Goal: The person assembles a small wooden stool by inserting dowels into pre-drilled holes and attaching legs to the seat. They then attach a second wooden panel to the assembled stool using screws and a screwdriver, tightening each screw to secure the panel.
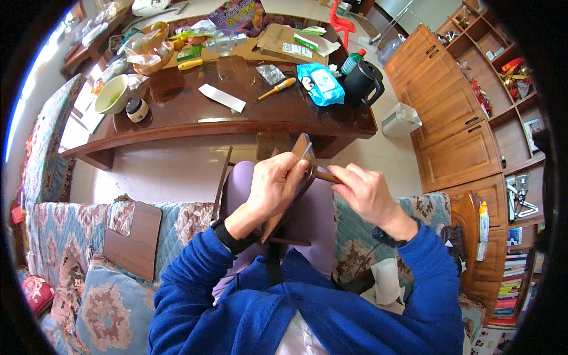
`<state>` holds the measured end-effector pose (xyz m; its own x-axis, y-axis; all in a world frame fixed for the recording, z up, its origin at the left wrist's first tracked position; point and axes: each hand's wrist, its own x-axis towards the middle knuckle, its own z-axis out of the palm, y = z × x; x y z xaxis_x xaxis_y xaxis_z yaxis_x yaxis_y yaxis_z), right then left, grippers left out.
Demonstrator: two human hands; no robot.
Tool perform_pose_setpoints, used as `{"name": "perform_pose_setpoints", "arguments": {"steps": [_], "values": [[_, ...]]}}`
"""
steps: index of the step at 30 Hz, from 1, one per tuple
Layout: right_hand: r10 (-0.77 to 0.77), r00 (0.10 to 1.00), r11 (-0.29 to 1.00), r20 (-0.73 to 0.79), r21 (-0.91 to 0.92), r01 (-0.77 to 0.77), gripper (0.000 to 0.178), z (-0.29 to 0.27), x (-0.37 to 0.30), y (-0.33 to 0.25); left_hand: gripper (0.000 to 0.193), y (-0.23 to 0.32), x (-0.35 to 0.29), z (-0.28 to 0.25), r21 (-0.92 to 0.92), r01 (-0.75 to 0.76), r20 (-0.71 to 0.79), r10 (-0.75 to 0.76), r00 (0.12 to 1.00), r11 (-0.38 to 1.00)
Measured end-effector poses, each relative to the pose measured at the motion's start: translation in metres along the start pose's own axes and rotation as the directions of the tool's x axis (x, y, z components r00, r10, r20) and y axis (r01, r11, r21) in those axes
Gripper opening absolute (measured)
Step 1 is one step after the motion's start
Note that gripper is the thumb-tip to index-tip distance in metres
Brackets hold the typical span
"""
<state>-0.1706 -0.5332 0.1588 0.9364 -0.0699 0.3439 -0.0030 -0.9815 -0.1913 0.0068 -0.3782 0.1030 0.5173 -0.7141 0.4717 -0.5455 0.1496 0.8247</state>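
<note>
My left hand [275,184] is closed around a narrow wooden board [303,145], held tilted above my lap with its edge toward me. A grey strip, perhaps metal, shows by the thumb. From the right, my right hand [365,192] pinches a short wooden rod [326,176] that meets the board's side; whether it is fixed to the board I cannot tell. Beside my left knee a thin dark wooden bar [222,180] stands slanted, and another dark bar [290,241] lies across my lap under the board. My hands hide part of the board.
Ahead stands a dark glossy table [177,121] bearing a yellow-handled screwdriver [278,89], a blue wipes pack [320,84], a black kettle [363,83], a bowl [111,94] and a jar [136,110]. A brown notched board [145,236] rests on the sofa at left; wooden cabinets [449,106] line the right.
</note>
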Motion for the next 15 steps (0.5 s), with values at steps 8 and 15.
{"name": "perform_pose_setpoints", "arguments": {"steps": [8,15], "values": [[0.133,0.991,0.928,0.018,0.348,-0.131,0.024,0.015,-0.002,-0.007,0.023,-0.008,-0.001,-0.003,-0.012,-0.201,0.005,0.201,0.980,0.980],[-0.094,0.530,-0.048,0.842,0.528,-0.848,0.032,-0.006,0.006,0.037,0.020,-0.013,0.006,-0.004,-0.083,-0.377,0.169,0.386,0.907,0.923]]}}
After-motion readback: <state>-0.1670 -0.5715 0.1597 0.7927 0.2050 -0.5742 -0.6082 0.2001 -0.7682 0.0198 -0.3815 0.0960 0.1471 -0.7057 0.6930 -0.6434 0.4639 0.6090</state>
